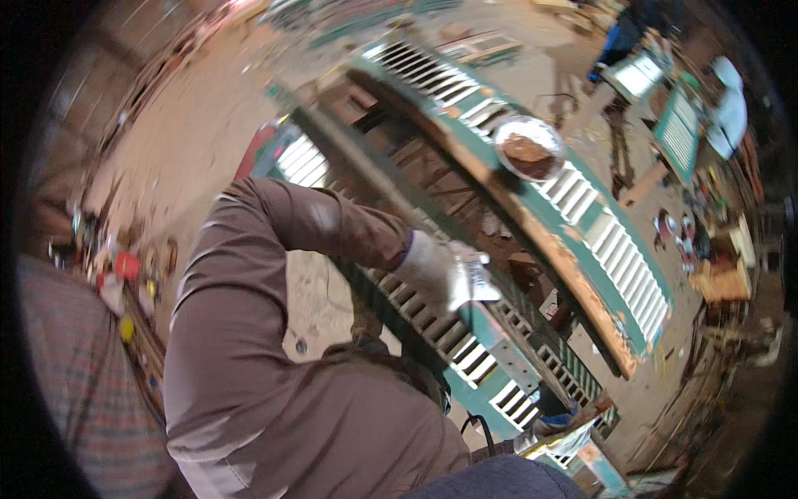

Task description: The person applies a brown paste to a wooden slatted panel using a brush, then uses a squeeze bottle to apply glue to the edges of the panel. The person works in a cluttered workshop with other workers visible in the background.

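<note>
My left hand [453, 274], in a pale work glove below a brown sleeve, reaches across a green louvered shutter [490, 341]. It is closed at the shutter's edge around a white, flat-looking piece [485, 288] that blur keeps me from naming. My right hand [553, 422], in a blue and white glove, is low at the shutter's near end. Its fingers look curled at a brown, wood-like piece [590, 412]; what they grip is unclear. Beyond, another green shutter [598, 220] with worn, bare wood edges carries a round metal bowl [529, 148] holding brown material.
Dark beams [357, 150] and wood pieces lie between the shutters. A person [619, 50] in dark and blue clothing is at the upper right, near another green shutter [677, 133]. Plaid cloth [91, 382] fills the left side. Scrap wood [723, 279] and clutter line the right.
</note>
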